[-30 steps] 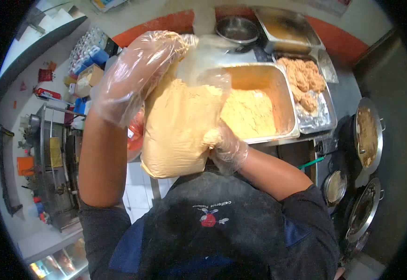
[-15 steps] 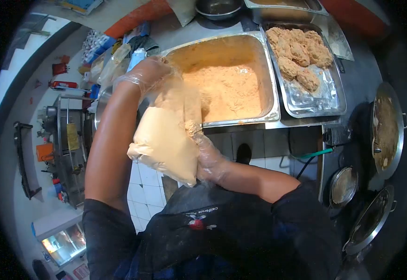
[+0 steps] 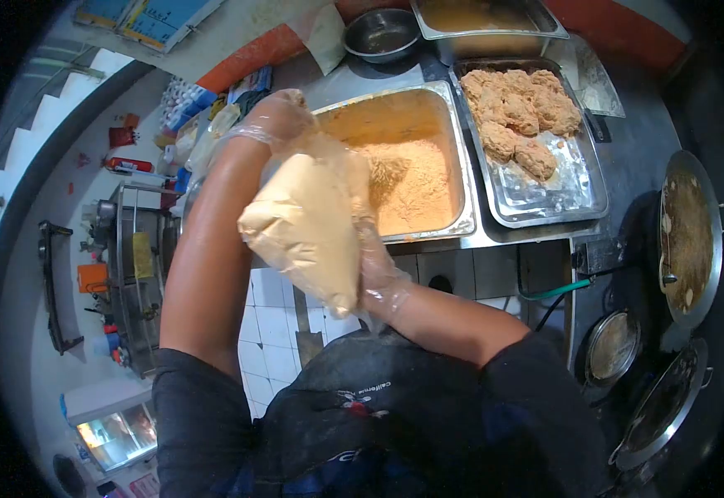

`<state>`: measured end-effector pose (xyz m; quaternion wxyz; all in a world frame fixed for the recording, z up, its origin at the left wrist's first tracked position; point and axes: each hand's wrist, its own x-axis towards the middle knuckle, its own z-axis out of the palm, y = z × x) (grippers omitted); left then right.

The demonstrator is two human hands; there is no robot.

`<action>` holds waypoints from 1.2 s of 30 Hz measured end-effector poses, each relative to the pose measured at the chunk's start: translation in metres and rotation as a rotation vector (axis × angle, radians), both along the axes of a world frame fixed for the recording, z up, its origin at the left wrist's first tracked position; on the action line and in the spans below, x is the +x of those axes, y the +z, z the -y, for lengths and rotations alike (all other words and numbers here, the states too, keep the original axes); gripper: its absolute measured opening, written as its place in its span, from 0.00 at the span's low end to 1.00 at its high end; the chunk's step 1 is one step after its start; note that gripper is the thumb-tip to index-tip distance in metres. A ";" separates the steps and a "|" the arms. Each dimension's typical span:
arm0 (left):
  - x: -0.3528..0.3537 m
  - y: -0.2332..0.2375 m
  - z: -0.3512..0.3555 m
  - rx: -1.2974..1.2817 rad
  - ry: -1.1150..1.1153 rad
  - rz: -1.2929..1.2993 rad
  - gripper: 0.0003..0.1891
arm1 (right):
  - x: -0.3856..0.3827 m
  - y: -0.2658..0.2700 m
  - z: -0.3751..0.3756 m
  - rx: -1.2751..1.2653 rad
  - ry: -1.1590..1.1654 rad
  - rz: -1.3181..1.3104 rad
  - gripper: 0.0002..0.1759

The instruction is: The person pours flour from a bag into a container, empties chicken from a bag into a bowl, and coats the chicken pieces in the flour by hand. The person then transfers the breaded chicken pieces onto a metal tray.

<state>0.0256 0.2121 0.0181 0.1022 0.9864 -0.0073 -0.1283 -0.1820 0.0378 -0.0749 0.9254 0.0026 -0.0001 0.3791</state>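
A clear plastic bag of pale orange flour (image 3: 304,224) is tilted between my hands, its mouth over a deep metal pan (image 3: 464,166). My left hand (image 3: 275,120), in a clear plastic glove, grips the bag's upper end near the pan's left rim. Lower down, my gloved right hand (image 3: 376,261) is closed on the bag's right side, its fingers partly hidden. Flour pours from the bag, blurred by motion, onto the loose flour (image 3: 424,187) in the pan. To the right, coated lumps of food (image 3: 521,108) sit in a shallow metal tray (image 3: 553,199).
Behind stand a dark metal bowl (image 3: 383,37) and another deep metal pan (image 3: 495,37). Wide pans (image 3: 690,241) of brownish liquid line the right side. A green hose (image 3: 565,289) hangs below the counter edge. At far left are a metal rack (image 3: 138,274) and a lit glass case (image 3: 117,432).
Both hands have tipped the bag further toward the pan, its lower end rising. Flour is now streaming out and the heap in the pan has grown. The view has shifted slightly.
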 end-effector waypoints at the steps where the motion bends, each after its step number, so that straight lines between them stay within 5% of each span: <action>1: -0.004 0.004 -0.003 0.005 0.004 0.005 0.13 | 0.001 0.005 -0.001 0.005 0.004 0.005 0.53; 3: -0.011 0.012 -0.007 0.022 0.127 0.040 0.11 | 0.003 0.017 -0.002 -0.130 0.074 -0.047 0.50; 5: -0.013 0.004 -0.012 0.107 -0.006 0.090 0.11 | -0.002 0.000 -0.006 -0.109 0.082 -0.026 0.47; 8: -0.010 -0.031 -0.008 -0.191 -0.007 -0.031 0.15 | -0.012 -0.010 0.018 0.019 0.139 -0.042 0.46; 10: -0.028 -0.024 0.033 0.052 -0.041 -0.023 0.18 | -0.015 -0.010 0.038 -0.078 0.040 -0.003 0.49; 17: -0.036 0.019 0.070 -0.064 -0.003 -0.135 0.18 | -0.029 0.019 0.049 -0.097 0.034 -0.040 0.49; 24: -0.042 -0.006 -0.006 -0.219 0.050 0.082 0.13 | -0.011 -0.008 0.029 -0.214 0.179 0.028 0.41; 27: -0.066 -0.015 -0.037 -0.480 0.060 0.155 0.17 | -0.014 -0.015 0.017 -0.491 0.057 0.186 0.31; 30: -0.105 0.004 -0.049 -0.644 0.163 0.097 0.13 | -0.013 0.019 0.023 -1.334 -0.024 0.703 0.38; 35: -0.125 -0.003 -0.091 -0.845 0.043 0.147 0.12 | -0.016 0.028 0.022 -1.515 -0.163 0.783 0.43; 36: -0.133 0.001 -0.096 -1.086 0.062 0.109 0.11 | -0.017 0.056 0.025 -1.723 -0.114 0.862 0.43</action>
